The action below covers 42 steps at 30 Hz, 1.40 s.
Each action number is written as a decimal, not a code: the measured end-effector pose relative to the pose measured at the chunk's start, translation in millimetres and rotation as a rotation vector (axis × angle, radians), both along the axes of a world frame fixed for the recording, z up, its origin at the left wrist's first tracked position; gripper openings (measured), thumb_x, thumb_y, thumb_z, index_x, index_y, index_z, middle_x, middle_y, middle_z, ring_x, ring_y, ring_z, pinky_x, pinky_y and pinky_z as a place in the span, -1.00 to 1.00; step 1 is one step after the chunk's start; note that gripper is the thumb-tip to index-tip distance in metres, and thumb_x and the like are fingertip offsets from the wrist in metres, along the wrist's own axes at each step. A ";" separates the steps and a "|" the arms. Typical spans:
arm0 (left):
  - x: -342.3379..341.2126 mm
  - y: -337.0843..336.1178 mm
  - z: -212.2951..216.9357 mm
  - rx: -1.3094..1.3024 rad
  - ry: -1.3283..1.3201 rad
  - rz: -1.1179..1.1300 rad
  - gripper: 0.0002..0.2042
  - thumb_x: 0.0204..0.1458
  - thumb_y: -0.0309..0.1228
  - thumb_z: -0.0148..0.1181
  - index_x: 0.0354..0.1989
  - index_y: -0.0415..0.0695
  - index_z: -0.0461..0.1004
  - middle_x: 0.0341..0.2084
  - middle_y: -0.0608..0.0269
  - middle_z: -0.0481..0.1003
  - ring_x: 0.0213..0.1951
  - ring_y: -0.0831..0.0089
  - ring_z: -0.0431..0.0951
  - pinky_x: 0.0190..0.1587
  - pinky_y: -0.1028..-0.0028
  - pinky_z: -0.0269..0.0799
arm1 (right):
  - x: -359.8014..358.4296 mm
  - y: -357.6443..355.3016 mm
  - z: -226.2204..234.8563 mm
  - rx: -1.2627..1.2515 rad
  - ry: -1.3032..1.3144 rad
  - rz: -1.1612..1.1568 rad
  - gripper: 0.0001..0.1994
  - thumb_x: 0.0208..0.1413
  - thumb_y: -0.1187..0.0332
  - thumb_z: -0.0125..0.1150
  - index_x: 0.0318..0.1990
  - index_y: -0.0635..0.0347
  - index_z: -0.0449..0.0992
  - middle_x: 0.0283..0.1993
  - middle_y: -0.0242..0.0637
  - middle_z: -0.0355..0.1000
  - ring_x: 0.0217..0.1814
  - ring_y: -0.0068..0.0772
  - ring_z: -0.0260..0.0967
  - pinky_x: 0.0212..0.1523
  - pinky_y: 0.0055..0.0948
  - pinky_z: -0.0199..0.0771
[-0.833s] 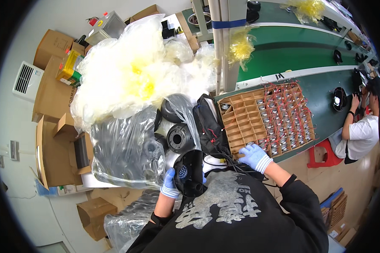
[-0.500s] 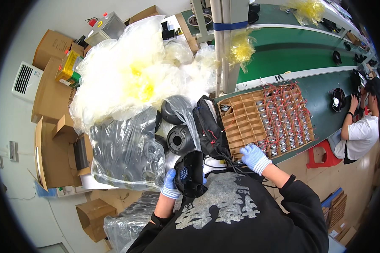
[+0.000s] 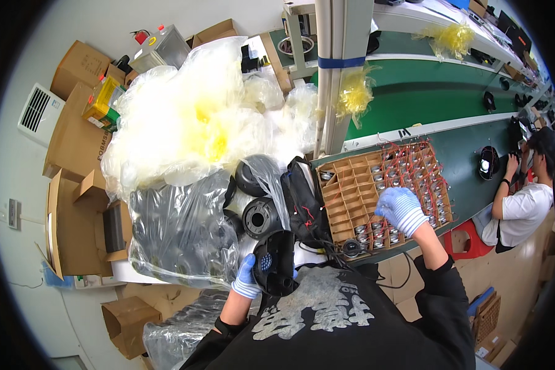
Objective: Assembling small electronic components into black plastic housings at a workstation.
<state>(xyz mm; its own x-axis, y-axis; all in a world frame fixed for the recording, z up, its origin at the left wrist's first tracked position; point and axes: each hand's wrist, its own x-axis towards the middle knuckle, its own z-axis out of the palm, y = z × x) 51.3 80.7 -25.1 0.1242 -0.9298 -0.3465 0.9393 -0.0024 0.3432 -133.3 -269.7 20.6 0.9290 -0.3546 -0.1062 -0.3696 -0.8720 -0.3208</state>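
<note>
In my left hand [image 3: 246,279], in a blue-and-white glove, is a black plastic housing [image 3: 274,264] with a rounded shell and a dotted grille patch. I hold it against the front of my body, its hollow side to the right. My right hand [image 3: 402,209], gloved alike, is over the middle of a divided cardboard tray [image 3: 345,185], fingers curled in; whatever they hold is hidden. Small round metal speaker drivers [image 3: 441,213] with red wires fill the tray's right part. One dark round driver [image 3: 351,248] sits at the near left corner.
Black round housings [image 3: 260,217] and a black bag [image 3: 301,197] lie left of the tray. Further left are plastic-wrapped black parts [image 3: 185,228] and a heap of clear bags [image 3: 172,123]. A post [image 3: 339,80] rises behind. A co-worker [image 3: 518,203] sits at right.
My right hand has moved up and right from the tray's near left corner, leaving the dark round driver there in sight. My left hand still holds the housing.
</note>
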 end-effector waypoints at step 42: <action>1.7 -48.2 12.4 -0.015 0.214 0.098 -0.16 -0.12 0.06 0.16 0.26 -0.20 0.02 0.16 -0.10 0.18 0.14 0.00 0.26 0.24 0.07 0.07 | 3.2 105.0 70.6 2.010 -0.341 -0.416 -0.49 0.17 -0.05 -0.21 -0.20 0.32 0.38 -0.44 0.04 0.42 -0.65 -0.10 0.42 -0.77 -0.37 0.41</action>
<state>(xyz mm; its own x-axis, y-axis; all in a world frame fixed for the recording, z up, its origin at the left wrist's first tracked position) 53.0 32.5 -12.6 0.1398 -0.9221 -0.3609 0.9861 0.0964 0.1356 -130.1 -164.7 91.2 0.9040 -0.1375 -0.4049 -0.1416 0.7971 -0.5869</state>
